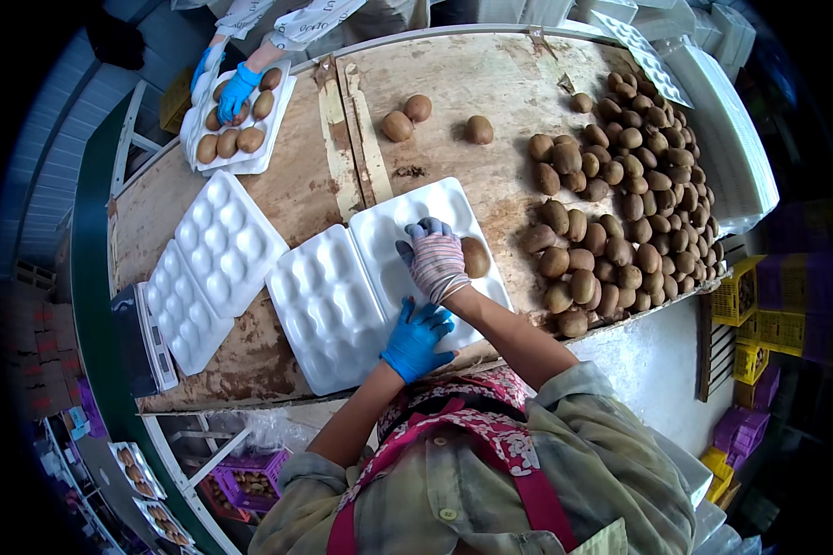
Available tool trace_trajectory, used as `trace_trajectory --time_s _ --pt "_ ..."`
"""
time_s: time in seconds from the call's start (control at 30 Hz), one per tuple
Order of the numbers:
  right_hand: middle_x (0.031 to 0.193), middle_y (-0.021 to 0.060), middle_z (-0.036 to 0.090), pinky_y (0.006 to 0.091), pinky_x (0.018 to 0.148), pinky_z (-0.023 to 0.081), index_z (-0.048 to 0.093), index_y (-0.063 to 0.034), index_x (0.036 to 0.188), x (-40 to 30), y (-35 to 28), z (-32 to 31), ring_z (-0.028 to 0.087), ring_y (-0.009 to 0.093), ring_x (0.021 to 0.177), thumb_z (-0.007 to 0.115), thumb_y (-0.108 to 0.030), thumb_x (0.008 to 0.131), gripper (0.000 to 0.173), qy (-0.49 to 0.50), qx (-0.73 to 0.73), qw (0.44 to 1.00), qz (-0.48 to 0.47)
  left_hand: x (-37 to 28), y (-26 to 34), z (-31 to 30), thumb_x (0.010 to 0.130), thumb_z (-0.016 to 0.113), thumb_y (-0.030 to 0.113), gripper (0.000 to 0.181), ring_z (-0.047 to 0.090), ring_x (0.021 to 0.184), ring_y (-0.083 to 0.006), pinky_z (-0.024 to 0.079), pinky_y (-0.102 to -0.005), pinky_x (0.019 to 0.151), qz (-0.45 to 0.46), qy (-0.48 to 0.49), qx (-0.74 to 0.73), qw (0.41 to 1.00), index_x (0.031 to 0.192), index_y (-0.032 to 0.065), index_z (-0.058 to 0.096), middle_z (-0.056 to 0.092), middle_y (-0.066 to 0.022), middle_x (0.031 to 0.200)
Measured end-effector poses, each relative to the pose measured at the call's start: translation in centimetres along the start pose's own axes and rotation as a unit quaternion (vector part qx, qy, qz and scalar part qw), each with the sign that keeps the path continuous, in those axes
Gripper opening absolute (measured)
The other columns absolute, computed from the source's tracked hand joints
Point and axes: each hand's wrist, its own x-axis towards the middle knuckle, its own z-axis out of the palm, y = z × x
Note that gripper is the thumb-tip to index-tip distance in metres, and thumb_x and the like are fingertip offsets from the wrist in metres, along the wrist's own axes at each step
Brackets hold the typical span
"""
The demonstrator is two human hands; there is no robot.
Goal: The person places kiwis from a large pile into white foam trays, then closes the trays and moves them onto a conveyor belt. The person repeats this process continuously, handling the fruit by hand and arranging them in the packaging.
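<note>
A white moulded tray [326,305] lies unfolded before me, its two halves dimpled with rounded hollows. My right hand [436,257], in a striped knit glove, is palm down over the right half; whether anything is under its fingers is hidden. Just right of it, a brown kiwifruit [475,257] sits in a hollow. My left hand [418,342] wears a blue glove and rests with fingers apart at the near edge of the same half, holding nothing visible. To the right spreads a large pile of kiwifruit [632,208].
Another open white tray [215,243] leans over a scale [154,340] at left. At the far left a co-worker's blue-gloved hand [237,91] touches fruit in a partly filled tray [267,142]. Loose kiwifruit [479,130] lie mid-table. Stacked white trays [729,139] stand behind the pile.
</note>
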Motion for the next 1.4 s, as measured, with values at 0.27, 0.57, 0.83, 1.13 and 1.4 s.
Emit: trace_trajectory --time_s 0.27,0.57,0.83,1.13,1.4 --pt "0.138 0.02 0.039 0.0495 0.106 0.029 0.04 -0.0159 0.136 -7.9 14.6 -10.6 0.037 0.038 0.127 0.074 -0.04 0.069 0.079 -0.048 -0.182 0.968 0.167 -0.4 0.2 -1.3 0.079 0.066 0.021 0.022 0.051 0.116 -0.031 0.027 -0.0527 0.107 -0.014 0.085 -0.136 0.987 0.098 0.0106 0.065 0.062 -0.0077 0.109" --pt "0.144 0.0159 0.033 0.052 0.09 0.045 0.052 -0.0242 0.125 -6.7 21.1 -13.8 0.046 0.038 0.12 0.081 -0.041 0.06 0.073 -0.113 -0.111 0.963 0.216 15.0 8.8 -1.8 0.076 0.065 0.013 0.069 0.046 0.119 -0.0362 0.04 -0.0466 0.101 -0.005 0.076 -0.161 0.984 0.14 0.0181 0.038 0.043 -0.0159 0.137" --pt "0.139 0.0284 0.036 0.0436 0.093 0.047 0.049 -0.0186 0.129 -0.3 28.1 -16.4 0.054 0.042 0.111 0.081 -0.047 0.057 0.083 -0.236 -0.001 0.966 0.103 29.7 8.5 4.5 0.066 0.077 0.013 0.095 0.041 0.125 -0.0407 0.042 -0.0463 0.103 -0.211 -0.139 -0.088 0.964 0.144 0.0342 0.026 0.013 -0.0139 0.153" --pt "0.106 0.0095 0.062 0.0328 0.084 0.053 0.047 -0.0047 0.126 1.0 31.1 -16.1 0.062 0.018 0.096 0.079 -0.013 0.073 0.062 -0.28 0.661 0.669 0.194 29.8 8.5 5.9 0.07 0.059 -0.009 0.084 0.04 0.125 -0.0237 0.045 -0.0352 0.097 -0.261 0.091 -0.692 0.667 0.141 0.0266 0.032 0.036 -0.0081 0.139" --pt "0.094 0.0025 0.062 0.0289 0.078 0.05 0.057 -0.0062 0.107 3.6 16.3 -15.4 0.057 0.011 0.087 0.083 -0.018 0.069 0.048 -0.352 0.525 0.775 0.02 12.0 8.1 -5.0 0.076 0.074 0.013 0.054 0.049 0.118 -0.0336 0.046 -0.0389 0.094 -0.201 0.353 -0.162 0.899 0.126 0.0155 0.053 0.046 -0.0143 0.129"
